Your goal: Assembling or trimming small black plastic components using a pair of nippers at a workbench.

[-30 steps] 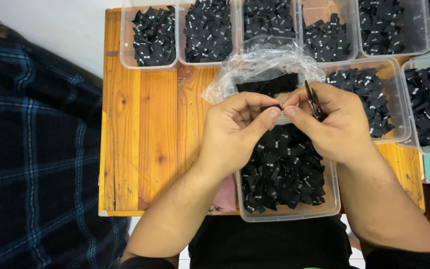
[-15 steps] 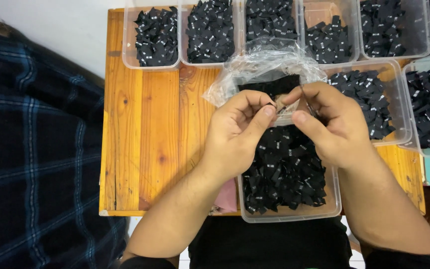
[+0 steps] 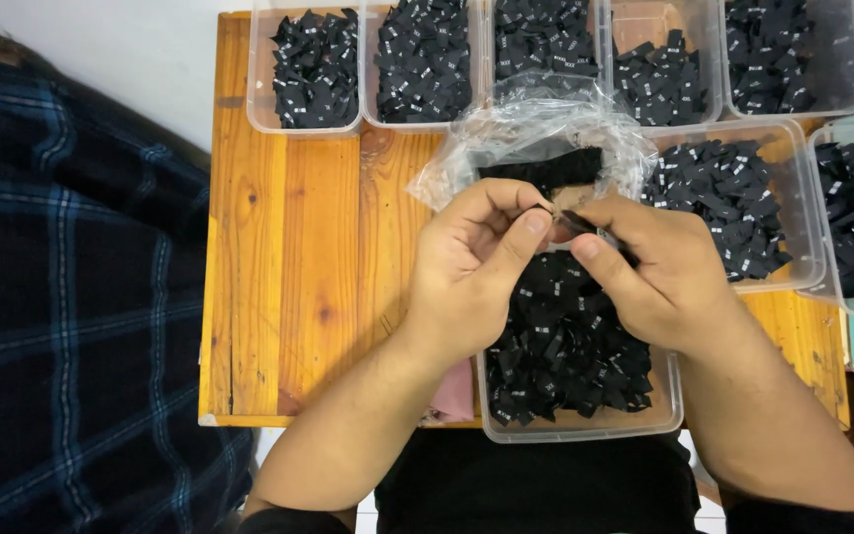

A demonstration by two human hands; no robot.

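Both hands meet over a clear plastic box [image 3: 581,423] full of small black fabric labels [image 3: 565,346] at the front of a wooden table [image 3: 298,247]. My left hand [image 3: 471,267] pinches a small label between thumb and fingertips. Fingertip to fingertip with it, my right hand [image 3: 659,267] holds a thin dark tool, apparently small scissors [image 3: 585,225], against that label. Just behind the hands lies a crumpled clear plastic bag [image 3: 536,133] with a black strip inside.
Several more clear boxes of black labels line the table's far edge [image 3: 316,69] and right side [image 3: 733,198]. A dark plaid cloth [image 3: 61,297] covers the area left of the table. A pinkish cloth [image 3: 455,396] peeks out under my left wrist.
The hands have shifted the label slightly between the fingertips; my right hand has turned so the dark tool points toward the left hand.
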